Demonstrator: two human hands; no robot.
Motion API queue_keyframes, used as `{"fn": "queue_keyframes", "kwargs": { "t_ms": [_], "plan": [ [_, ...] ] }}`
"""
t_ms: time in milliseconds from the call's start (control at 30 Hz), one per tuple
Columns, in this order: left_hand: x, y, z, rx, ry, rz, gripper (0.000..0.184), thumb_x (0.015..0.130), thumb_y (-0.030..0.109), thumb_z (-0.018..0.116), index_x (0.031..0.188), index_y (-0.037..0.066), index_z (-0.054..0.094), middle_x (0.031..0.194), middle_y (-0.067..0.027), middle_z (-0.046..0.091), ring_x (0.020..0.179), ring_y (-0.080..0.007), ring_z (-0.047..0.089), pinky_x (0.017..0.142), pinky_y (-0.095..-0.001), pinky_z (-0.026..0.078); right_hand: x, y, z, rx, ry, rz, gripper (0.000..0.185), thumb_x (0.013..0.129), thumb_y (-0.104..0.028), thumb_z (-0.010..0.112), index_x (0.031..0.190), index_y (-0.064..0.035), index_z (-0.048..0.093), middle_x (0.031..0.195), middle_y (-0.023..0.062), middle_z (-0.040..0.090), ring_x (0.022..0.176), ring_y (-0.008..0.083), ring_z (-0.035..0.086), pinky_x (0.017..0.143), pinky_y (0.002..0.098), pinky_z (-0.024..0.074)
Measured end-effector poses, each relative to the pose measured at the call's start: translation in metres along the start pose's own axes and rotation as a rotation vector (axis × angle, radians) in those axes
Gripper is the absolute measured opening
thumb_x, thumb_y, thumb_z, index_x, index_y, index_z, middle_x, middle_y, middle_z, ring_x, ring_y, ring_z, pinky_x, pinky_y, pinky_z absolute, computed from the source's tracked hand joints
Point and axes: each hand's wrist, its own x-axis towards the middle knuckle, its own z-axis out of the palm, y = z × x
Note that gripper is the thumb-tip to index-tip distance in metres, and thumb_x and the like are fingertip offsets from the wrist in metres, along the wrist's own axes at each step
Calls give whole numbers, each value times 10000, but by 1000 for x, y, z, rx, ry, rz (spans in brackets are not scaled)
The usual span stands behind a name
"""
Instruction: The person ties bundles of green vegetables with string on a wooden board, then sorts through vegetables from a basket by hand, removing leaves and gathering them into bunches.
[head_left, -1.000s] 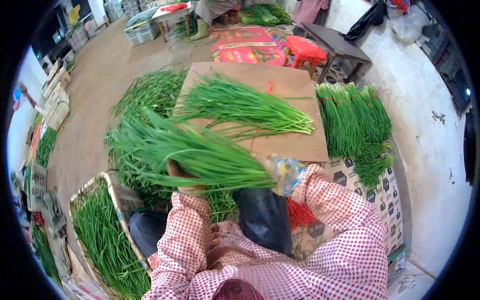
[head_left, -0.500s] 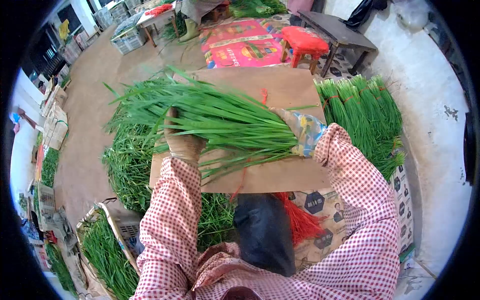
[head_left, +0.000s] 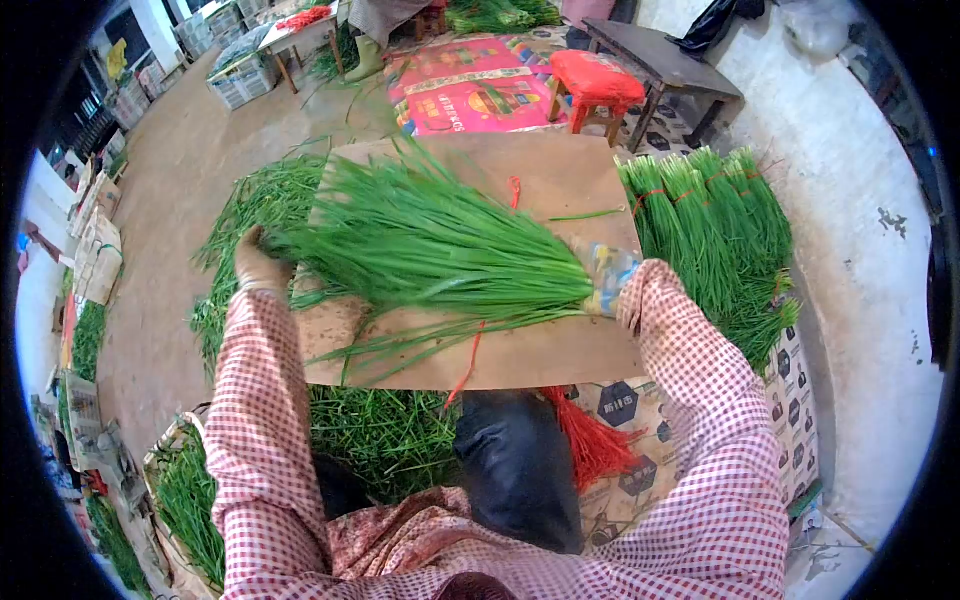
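Note:
A large fanned bunch of garlic chives (head_left: 450, 240) lies across a brown board (head_left: 560, 355), leaf tips to the left. My right hand (head_left: 603, 274), in a glove with a patterned blue-and-yellow cuff, is closed round the stem ends at the board's right side. At the left edge my gloved left hand (head_left: 264, 262) has its fingers curled at the leaf tips, partly hidden by leaves. A red tie (head_left: 468, 365) runs under the bunch, and its other end shows above it. One loose leaf (head_left: 587, 214) rests on the board near my right hand.
Tied chive bundles (head_left: 700, 220) stand right of the board. Loose greens (head_left: 230, 220) are piled at left and below. Red ties (head_left: 590, 440) hang by my knee. A basket of greens (head_left: 190, 500) is at lower left; a red stool (head_left: 597, 85) and dark table (head_left: 665, 60) stand beyond.
My left hand has moved left, from under the leaves out to their tips. The bunch lies lower and more spread on the board. My right hand still holds the stem ends.

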Motion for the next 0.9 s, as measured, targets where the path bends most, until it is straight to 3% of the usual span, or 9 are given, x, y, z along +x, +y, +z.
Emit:
{"fn": "queue_keyframes", "kwargs": {
  "t_ms": [67, 233, 300, 367, 433, 500, 600, 667, 900],
  "plan": [
    [55, 43, -88, 310, 154, 199, 298, 885, 224, 533, 1112, 39, 591, 1072, -118, 637, 997, -282, 593, 888, -409, 471, 1, 2, -3, -9, -18, 43, 774, 733, -154, 743, 1377, -19, 336, 1260, 182, 538, 1138, 284, 559, 974, 362, 439],
    [22, 104, -100, 859, 546, 521, 295, 807, 113, 667, 1088, 49, 608, 997, -83, 660, 915, -231, 606, 865, -356, 472, -14, 1, -5, -331, -35, 213, 782, 717, -151, 747, 1375, -25, 344, 1245, 189, 544, 1123, 294, 569, 959, 378, 457],
    [-1, 74, -76, 738, -102, 753, 336, 745, 23, 713, 1064, 55, 616, 981, -65, 654, 867, -195, 602, 842, -322, 482, -14, 0, 1, -477, -49, 303, 786, 711, -150, 749, 1375, -27, 347, 1240, 192, 546, 1116, 298, 573, 952, 384, 465],
    [-118, 13, 24, 1177, -413, 1157, 401, 683, 10, 751, 1057, 47, 614, 1059, -95, 641, 936, -212, 604, 866, -334, 484, -10, 0, 11, -579, -68, 359, 789, 704, -149, 750, 1374, -30, 351, 1234, 195, 548, 1110, 302, 577, 946, 390, 472],
    [-190, -42, 84, 1297, -998, 1094, 624, 645, 84, 803, 1212, 86, 542, 1272, -121, 521, 1150, -263, 525, 999, -392, 414, -4, 2, 16, -646, -85, 384, 793, 698, -148, 752, 1373, -32, 354, 1228, 198, 550, 1104, 306, 581, 940, 396, 479],
    [-230, -90, 131, 1500, -1330, 1169, 996, 546, 405, 847, 1385, 121, 392, 1383, -171, 418, 1324, -401, 323, 1102, -558, 215, -4, 9, 18, -675, -97, 397, 796, 691, -147, 754, 1373, -34, 357, 1222, 201, 552, 1098, 310, 584, 933, 402, 486],
    [-233, -144, 153, 1615, -1381, 1150, 1142, 487, 471, 853, 1434, 143, 305, 1417, -182, 382, 1334, -405, 312, 1094, -594, 191, 0, 24, 21, -654, -91, 391, 802, 682, -145, 756, 1372, -38, 362, 1214, 206, 555, 1088, 316, 590, 924, 411, 497],
    [-229, -148, 166, 1937, -1430, 836, 1197, 473, 488, 851, 1459, 162, 255, 1438, -187, 357, 1348, -393, 303, 1092, -605, 179, -6, 30, 22, -593, -54, 381, 814, 666, -151, 761, 1365, -25, 363, 1218, 215, 548, 1092, 329, 584, 919, 413, 495],
    [-209, -174, 147, 1944, -1281, 865, 1175, 467, 540, 837, 1433, 151, 293, 1433, -188, 363, 1349, -369, 317, 1080, -608, 201, -11, 83, 38, -60, 203, 35, 850, 614, -147, 764, 1363, -44, 374, 1198, 207, 568, 1127, 356, 552, 986, 390, 439]
  ]
}}
